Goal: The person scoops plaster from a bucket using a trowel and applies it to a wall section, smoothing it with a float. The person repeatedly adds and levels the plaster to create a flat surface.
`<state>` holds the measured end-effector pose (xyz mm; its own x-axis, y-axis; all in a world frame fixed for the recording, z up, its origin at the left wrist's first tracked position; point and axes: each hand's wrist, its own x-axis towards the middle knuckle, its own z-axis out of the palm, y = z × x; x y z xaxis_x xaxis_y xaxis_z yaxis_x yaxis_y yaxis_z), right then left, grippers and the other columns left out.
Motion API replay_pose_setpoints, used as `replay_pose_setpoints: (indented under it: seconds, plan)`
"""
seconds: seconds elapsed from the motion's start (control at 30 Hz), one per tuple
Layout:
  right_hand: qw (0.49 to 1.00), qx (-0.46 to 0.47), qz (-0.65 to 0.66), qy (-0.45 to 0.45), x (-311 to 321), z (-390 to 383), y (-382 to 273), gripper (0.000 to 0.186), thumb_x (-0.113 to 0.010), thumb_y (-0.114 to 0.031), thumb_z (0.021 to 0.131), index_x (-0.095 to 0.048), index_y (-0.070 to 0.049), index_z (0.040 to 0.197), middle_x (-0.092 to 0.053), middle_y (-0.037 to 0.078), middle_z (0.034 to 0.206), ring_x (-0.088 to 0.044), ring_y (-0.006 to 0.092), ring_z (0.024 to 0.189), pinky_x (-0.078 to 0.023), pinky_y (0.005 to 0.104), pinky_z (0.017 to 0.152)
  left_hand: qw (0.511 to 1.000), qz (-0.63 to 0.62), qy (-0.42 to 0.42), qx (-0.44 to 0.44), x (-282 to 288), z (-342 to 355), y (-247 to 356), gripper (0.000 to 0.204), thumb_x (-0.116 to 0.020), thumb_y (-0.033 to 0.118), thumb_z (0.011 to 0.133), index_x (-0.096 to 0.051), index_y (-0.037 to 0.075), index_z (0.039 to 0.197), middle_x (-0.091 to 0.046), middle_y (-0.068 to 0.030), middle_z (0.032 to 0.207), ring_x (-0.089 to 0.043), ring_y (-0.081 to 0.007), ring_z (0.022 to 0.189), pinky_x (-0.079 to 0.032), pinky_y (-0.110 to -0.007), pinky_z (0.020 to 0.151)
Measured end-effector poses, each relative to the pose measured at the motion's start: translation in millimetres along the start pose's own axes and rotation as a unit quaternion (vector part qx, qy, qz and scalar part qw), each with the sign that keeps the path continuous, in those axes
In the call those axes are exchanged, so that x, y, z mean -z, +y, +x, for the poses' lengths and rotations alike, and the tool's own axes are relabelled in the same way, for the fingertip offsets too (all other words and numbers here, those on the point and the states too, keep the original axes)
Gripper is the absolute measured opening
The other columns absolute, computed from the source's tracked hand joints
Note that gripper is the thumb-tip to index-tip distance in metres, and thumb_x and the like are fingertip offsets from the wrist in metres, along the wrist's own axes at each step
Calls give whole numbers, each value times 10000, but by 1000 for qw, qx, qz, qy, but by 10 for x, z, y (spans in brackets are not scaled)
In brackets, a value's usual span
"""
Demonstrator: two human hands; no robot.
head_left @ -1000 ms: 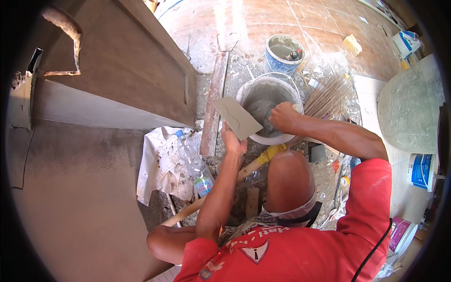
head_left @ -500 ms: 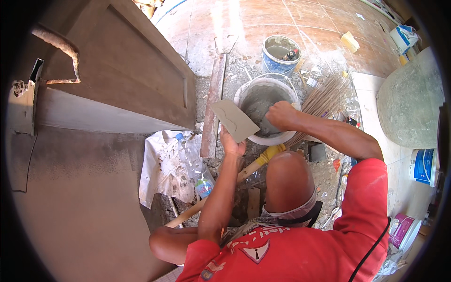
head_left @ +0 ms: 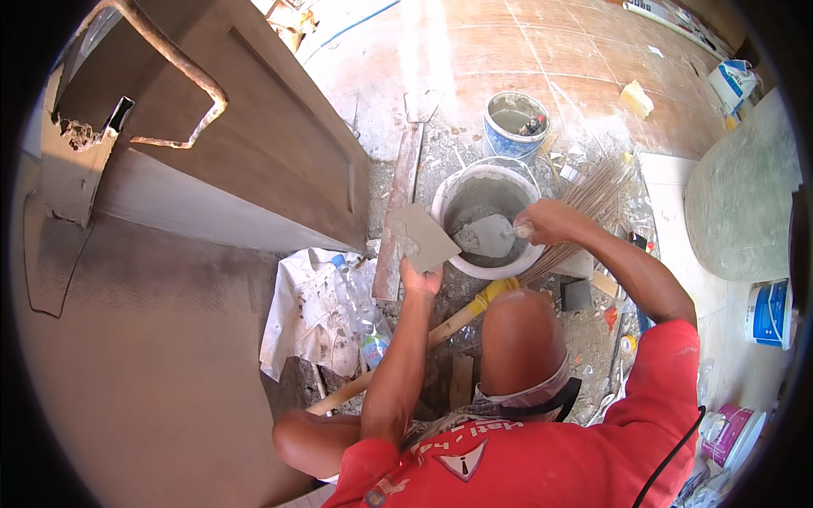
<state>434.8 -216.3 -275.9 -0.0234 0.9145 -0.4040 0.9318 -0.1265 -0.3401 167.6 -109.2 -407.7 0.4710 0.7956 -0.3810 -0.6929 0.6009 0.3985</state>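
My left hand [head_left: 421, 278] grips a flat grey rectangular plate [head_left: 434, 244] from below, its face turned up. A little wet mortar lies toward the plate's far left side. Whatever handle it has is hidden underneath. My right hand [head_left: 549, 222] is closed round the handle of a trowel [head_left: 494, 237] at the right rim of a bucket [head_left: 447, 188]. The trowel's grey blade lies inside the bucket, pointing left, with a lump of mortar [head_left: 464, 239] beside its tip. The plate overlaps the bucket's left rim in view.
Behind stands a smaller blue-white bucket [head_left: 511, 127]. A twig broom [head_left: 593, 196] with a yellow-bound handle crosses near my knee. At left are a plastic bottle [head_left: 360, 309], a dirty white sheet [head_left: 303, 326], a long board [head_left: 398, 212], and a plastered ledge [head_left: 169, 356] with bent rusty rebar [head_left: 190, 72].
My right hand has moved right and back from the bucket's middle to its rim, bringing the trowel blade into view. The plate has turned somewhat, and the whole view has shifted slightly.
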Motion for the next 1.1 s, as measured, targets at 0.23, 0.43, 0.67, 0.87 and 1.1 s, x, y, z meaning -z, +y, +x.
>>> replay_pose_setpoints:
  seconds: [0.23,0.43,0.67,0.87,1.1]
  plan:
    - [961,-70,206,171,-3,-685,64,376,-678,-190,775,-649,-26,1112,-679,200,950,-651,346,895,-495,381,814,999,-11,-7,51,-439,-187,202,329,-507,331,962,-576,120,1206,-648,-17,1138,-643,-179,995,-561,-324,807]
    - [894,17,313,321,-129,-829,-270,369,-694,-163,791,-587,-11,1110,-622,168,987,-619,315,881,-475,378,796,991,16,-80,107,-957,-414,271,310,-502,264,962,-572,92,1210,-651,-42,1078,-647,-192,927,-555,-341,768]
    - [829,118,290,464,-158,-293,-737,387,-738,-93,757,-572,-10,1096,-515,150,961,-543,285,877,-449,365,753,961,-73,-228,138,-1375,-628,352,397,-502,236,947,-518,45,1294,-605,-117,1211,-607,-252,1064,-513,-405,898]
    - [804,168,220,527,-402,22,-733,427,-733,-48,728,-576,-22,1125,-519,163,1000,-528,301,886,-452,372,760,959,-28,-273,66,-1466,-734,413,428,-505,252,952,-486,35,1321,-599,-115,1218,-602,-256,1072,-513,-405,904]
    - [816,138,215,518,-492,-95,-754,442,-661,-13,699,-532,22,1120,-486,175,1016,-503,330,931,-426,397,823,953,-47,-294,48,-1613,-829,452,424,-510,233,952,-479,27,1322,-599,-125,1204,-605,-248,1062,-516,-383,900]
